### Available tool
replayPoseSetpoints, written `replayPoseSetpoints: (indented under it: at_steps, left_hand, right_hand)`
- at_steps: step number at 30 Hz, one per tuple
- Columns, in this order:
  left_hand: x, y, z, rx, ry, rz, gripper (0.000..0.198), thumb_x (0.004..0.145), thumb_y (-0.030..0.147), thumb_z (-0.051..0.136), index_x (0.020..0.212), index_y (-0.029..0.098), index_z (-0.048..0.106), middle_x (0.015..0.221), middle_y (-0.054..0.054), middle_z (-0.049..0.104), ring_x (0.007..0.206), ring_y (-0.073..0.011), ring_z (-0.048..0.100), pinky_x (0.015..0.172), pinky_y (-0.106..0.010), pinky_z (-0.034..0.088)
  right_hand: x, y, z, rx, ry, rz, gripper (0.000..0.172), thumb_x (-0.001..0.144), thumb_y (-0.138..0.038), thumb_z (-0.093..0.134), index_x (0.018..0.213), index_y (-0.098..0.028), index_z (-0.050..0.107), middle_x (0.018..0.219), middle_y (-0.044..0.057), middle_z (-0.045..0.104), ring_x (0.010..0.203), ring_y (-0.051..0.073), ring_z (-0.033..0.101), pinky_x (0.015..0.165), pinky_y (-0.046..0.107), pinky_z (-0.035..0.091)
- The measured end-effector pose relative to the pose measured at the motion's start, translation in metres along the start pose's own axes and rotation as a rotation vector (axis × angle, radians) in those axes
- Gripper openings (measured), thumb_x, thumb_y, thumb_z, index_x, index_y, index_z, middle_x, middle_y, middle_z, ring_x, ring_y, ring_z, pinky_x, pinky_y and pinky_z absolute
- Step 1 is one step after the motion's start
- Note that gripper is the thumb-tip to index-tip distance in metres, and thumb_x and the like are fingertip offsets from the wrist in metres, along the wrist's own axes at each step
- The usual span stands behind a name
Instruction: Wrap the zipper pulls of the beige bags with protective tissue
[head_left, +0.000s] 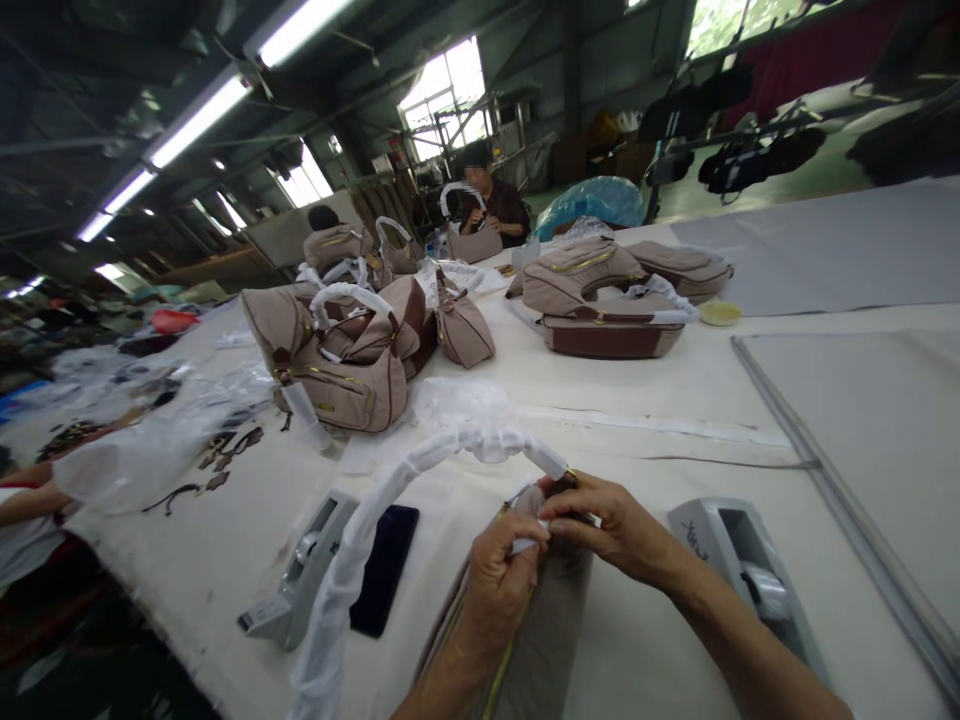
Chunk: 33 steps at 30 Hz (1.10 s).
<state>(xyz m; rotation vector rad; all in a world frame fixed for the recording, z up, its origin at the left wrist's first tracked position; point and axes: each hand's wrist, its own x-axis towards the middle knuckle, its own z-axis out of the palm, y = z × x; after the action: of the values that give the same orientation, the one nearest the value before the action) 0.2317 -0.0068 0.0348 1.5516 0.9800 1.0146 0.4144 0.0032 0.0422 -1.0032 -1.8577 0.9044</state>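
Observation:
A taupe handbag [544,625] lies on the white table [675,400] right in front of me. Its handle [390,490] arches up to the left, wrapped in white foam. My left hand [499,580] is closed, pinching a white strip at the top edge of the bag. My right hand [611,525] is closed too, its fingers pinched on the handle's end by the gold ring where it meets the bag. The two hands touch each other there.
Two grey tape dispensers [304,570] [742,570] flank the bag, and a black phone [384,565] lies at the left. Piles of finished taupe bags [352,350] [607,290] sit further back. A person [491,205] works at the far end; another's arm [30,495] shows at left.

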Motion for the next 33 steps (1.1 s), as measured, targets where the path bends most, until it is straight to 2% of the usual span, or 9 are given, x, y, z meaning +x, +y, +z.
replayPoseSetpoints:
  at_steps: [5,11,14,20,23,26,28,30,33]
  left_hand:
    - [-0.001,0.004,-0.005,0.039,-0.077,-0.013,0.015,0.075,0.010,0.047,0.074,0.017,0.060,0.067,0.002,0.052,0.055,-0.0082,0.048,0.057,-0.021,0.038]
    - [0.002,0.017,-0.006,-0.026,-0.092,-0.177,0.038,0.080,0.032,0.054,0.113,0.018,0.044,0.080,-0.002,0.063,0.067,-0.0154,0.060,0.065,-0.027,0.046]
    - [0.004,0.025,-0.004,0.188,-0.063,-0.255,0.024,0.082,0.034,0.054,0.098,0.017,0.053,0.080,-0.003,0.065,0.062,-0.0133,0.058,0.060,-0.024,0.044]
    - [0.003,0.028,-0.002,0.595,-0.044,-0.037,0.015,0.086,0.026,0.048,0.087,0.020,0.061,0.083,-0.002,0.066,0.076,-0.0149,0.059,0.069,-0.024,0.041]
    - [0.004,0.025,-0.001,0.656,-0.038,0.012,0.015,0.084,0.024,0.047,0.088,0.019,0.061,0.085,-0.002,0.066,0.075,-0.0151,0.059,0.068,-0.024,0.041]
    - [0.003,0.025,0.002,0.592,-0.036,-0.068,0.015,0.083,0.026,0.047,0.085,0.018,0.060,0.075,-0.001,0.064,0.067,-0.0148,0.058,0.061,-0.023,0.040]
    - [0.002,0.027,0.003,0.498,-0.034,-0.180,0.016,0.082,0.029,0.048,0.083,0.017,0.058,0.063,0.001,0.060,0.057,-0.0139,0.055,0.056,-0.023,0.039]
    - [-0.001,0.027,0.003,0.403,-0.040,-0.267,0.017,0.082,0.032,0.048,0.083,0.018,0.057,0.054,0.004,0.055,0.050,-0.0132,0.052,0.053,-0.022,0.037]
    - [-0.003,0.023,0.004,0.328,-0.050,-0.303,0.016,0.081,0.034,0.049,0.081,0.019,0.056,0.051,0.005,0.054,0.052,-0.0133,0.051,0.056,-0.022,0.036]
  right_hand:
    - [0.002,-0.006,-0.006,-0.202,-0.133,-0.047,0.021,0.090,-0.029,0.048,0.099,-0.020,0.065,0.103,0.008,0.059,0.096,0.019,0.056,0.085,0.028,0.045]
    - [0.005,-0.014,-0.007,-0.296,-0.187,-0.012,0.015,0.089,-0.022,0.048,0.092,-0.016,0.061,0.095,0.008,0.056,0.088,0.018,0.054,0.079,0.028,0.045]
    - [0.008,-0.017,-0.008,-0.331,-0.211,0.011,0.011,0.086,-0.019,0.051,0.091,-0.017,0.061,0.098,0.009,0.055,0.089,0.019,0.053,0.080,0.030,0.045]
    - [0.016,-0.016,-0.003,-0.351,-0.219,0.013,0.009,0.084,-0.018,0.051,0.085,-0.017,0.060,0.095,0.009,0.056,0.086,0.021,0.055,0.078,0.034,0.047]
    - [0.020,-0.020,-0.003,-0.347,-0.218,0.025,0.011,0.085,-0.019,0.052,0.087,-0.017,0.062,0.097,0.010,0.058,0.087,0.021,0.057,0.079,0.034,0.048]
    - [0.003,-0.035,-0.022,-0.326,-0.213,0.047,0.025,0.086,-0.022,0.052,0.110,-0.021,0.061,0.112,0.009,0.059,0.103,0.021,0.056,0.088,0.034,0.046]
    - [-0.029,-0.048,-0.044,-0.307,-0.033,0.088,0.032,0.089,-0.025,0.049,0.120,-0.025,0.056,0.122,0.007,0.057,0.114,0.020,0.051,0.096,0.034,0.041]
    - [-0.076,-0.056,-0.063,-0.340,0.334,0.216,0.028,0.091,-0.030,0.044,0.113,-0.026,0.061,0.120,0.005,0.060,0.111,0.020,0.054,0.096,0.034,0.041]
    - [-0.161,-0.050,-0.071,-0.505,0.768,0.677,0.027,0.083,-0.042,0.050,0.098,-0.025,0.066,0.097,0.005,0.069,0.086,0.022,0.064,0.080,0.035,0.049]
